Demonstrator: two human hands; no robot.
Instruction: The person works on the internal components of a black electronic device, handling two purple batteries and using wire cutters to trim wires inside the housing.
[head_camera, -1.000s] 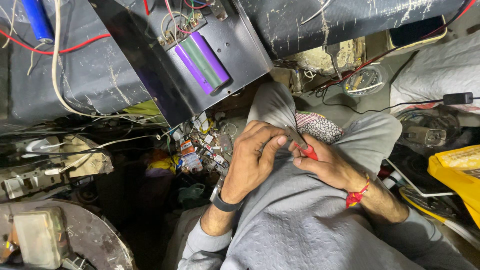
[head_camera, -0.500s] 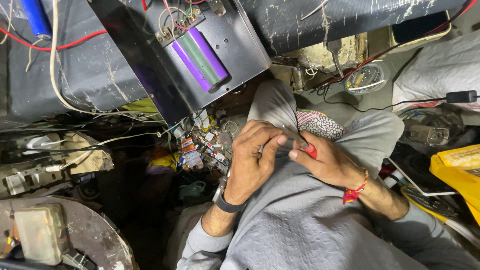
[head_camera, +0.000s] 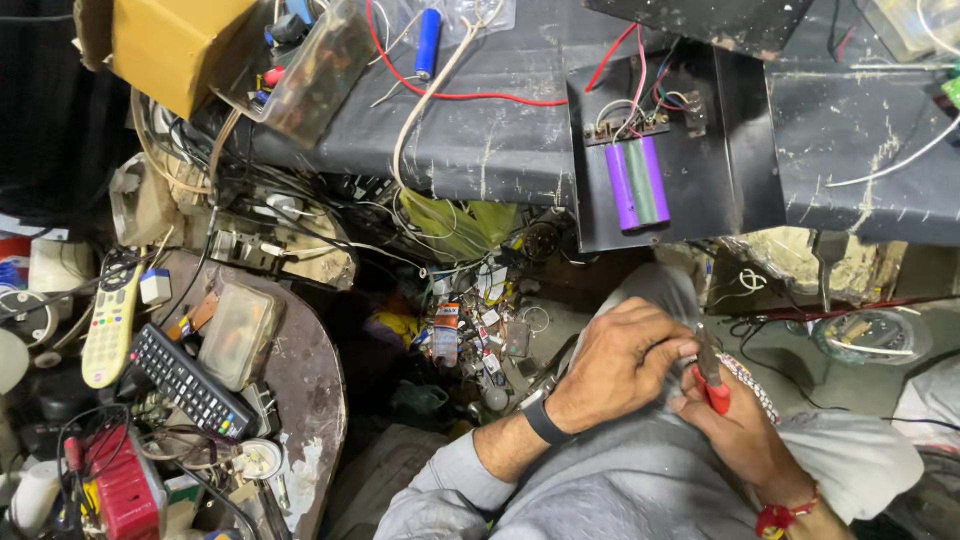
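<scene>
Dark table (head_camera: 480, 140) spans the top of view, scuffed, littered with wires. One round brown side table (head_camera: 310, 380) at lower left, carrying 2 remotes: one black (head_camera: 185, 380), one cream (head_camera: 108, 325), plus one clear plastic box (head_camera: 238, 332) between them and the edge. One cardboard box (head_camera: 170, 40) at top left corner. One black metal tray (head_camera: 665, 150) on the table's near edge, holding 3 cylindrical cells (head_camera: 638, 182) side by side: 2 purple, 1 green in the middle, thin wires running up from them. One loose blue cell (head_camera: 428, 42) further back on the table beside a red wire (head_camera: 450, 95). Both hands over the lap on grey cloth. Left hand (head_camera: 620, 365), black band on the wrist, fingers curled and pinched on something small against the tool tip; can't tell what. Right hand (head_camera: 735, 425), red thread at the wrist, grip clenched around one pair of red-handled pliers (head_camera: 710, 375), jaws pointing up toward the left fingers, touching or just beside them. Pliers sit between the two hands, well below the tray
</scene>
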